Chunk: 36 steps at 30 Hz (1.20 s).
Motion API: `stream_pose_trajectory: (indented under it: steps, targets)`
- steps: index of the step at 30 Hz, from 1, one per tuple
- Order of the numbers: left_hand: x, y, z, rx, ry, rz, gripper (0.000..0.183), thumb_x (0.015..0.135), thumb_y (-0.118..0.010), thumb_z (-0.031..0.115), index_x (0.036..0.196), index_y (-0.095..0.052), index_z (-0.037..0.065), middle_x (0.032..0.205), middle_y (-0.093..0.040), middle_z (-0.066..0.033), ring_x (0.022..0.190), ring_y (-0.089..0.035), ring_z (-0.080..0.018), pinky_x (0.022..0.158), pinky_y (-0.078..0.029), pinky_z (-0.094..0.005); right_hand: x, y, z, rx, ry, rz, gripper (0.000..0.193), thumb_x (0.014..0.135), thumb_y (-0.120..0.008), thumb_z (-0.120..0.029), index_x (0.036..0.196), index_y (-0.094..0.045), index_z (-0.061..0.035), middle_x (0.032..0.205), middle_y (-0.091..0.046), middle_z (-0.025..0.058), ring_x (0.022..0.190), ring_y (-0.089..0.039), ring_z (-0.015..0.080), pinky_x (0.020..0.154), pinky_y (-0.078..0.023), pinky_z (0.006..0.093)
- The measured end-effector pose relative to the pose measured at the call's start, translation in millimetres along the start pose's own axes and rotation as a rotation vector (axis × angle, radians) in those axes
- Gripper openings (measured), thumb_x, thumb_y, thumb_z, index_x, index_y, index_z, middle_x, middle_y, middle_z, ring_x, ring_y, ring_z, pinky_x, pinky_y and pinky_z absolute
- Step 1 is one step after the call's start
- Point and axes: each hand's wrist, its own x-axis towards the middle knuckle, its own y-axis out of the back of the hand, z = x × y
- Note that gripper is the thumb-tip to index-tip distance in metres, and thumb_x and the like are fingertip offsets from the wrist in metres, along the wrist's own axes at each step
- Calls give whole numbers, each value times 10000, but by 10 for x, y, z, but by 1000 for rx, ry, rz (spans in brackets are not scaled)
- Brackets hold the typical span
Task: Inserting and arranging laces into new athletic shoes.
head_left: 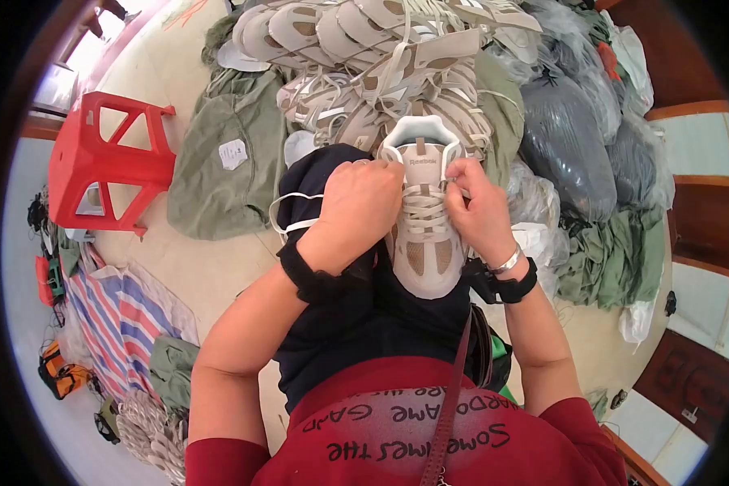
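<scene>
A beige and white sneaker (pixel 435 259) rests on my lap, toe toward me, its pale shoelace (pixel 425 209) threaded in rows across the tongue. My left hand (pixel 360 202) is closed at the left side of the shoe's opening, gripping the lace; a loose white loop of it (pixel 287 212) sticks out to the left over the dark trousers. On the other side, my right hand (pixel 479 206) pinches the lace by the upper right eyelets. The fingertips of the left hand are mostly hidden behind its knuckles.
A large heap of similar sneakers (pixel 364 40) lies just beyond my knees. Left of it are a green cloth sack (pixel 231 162) and a red plastic stool (pixel 113 166) on its side. Dark stuffed plastic bags (pixel 567 138) crowd the right. A striped sheet (pixel 130 316) lies at left.
</scene>
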Motion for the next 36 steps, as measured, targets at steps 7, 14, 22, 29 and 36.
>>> stream_pose_trajectory:
  steps: [7,14,22,29,36]
  targets:
    - [46,-117,-222,173,-273,209,121,757,-604,191,701,-597,84,726,-583,-101,721,-606,-284,605,-481,-406,101,10,117,-59,104,-70,184,840,-541,-134,1009,-494,-77,702,-598,194,644,-598,410,563,-457,501]
    - [-102,-279,-196,-98,-276,171,184,800,-622,186,845,-549,23,793,-576,-149,765,-609,-337,664,-483,-429,-79,-107,233,-13,118,3,158,799,-564,-112,948,-521,-85,559,-526,125,528,-561,374,491,-429,460]
    - [-28,-220,-216,-68,-259,99,181,850,-577,214,889,-554,38,811,-592,-140,767,-619,-340,688,-489,-438,-5,-195,427,-124,147,3,502,891,-531,-229,1348,-461,-31,690,-607,218,586,-572,394,523,-431,476]
    - [33,-96,-248,-4,-318,36,170,820,-594,198,915,-564,60,865,-580,-127,764,-618,-338,690,-493,-435,35,-168,417,-62,159,1,467,887,-534,-199,1301,-478,8,674,-586,200,574,-561,379,515,-418,466]
    - [3,43,-222,-21,-427,136,273,719,-640,83,959,-514,43,976,-515,-135,877,-578,-332,723,-485,-414,-58,-143,361,-100,179,-41,441,898,-506,-171,1299,-484,13,689,-578,200,607,-557,385,540,-423,455]
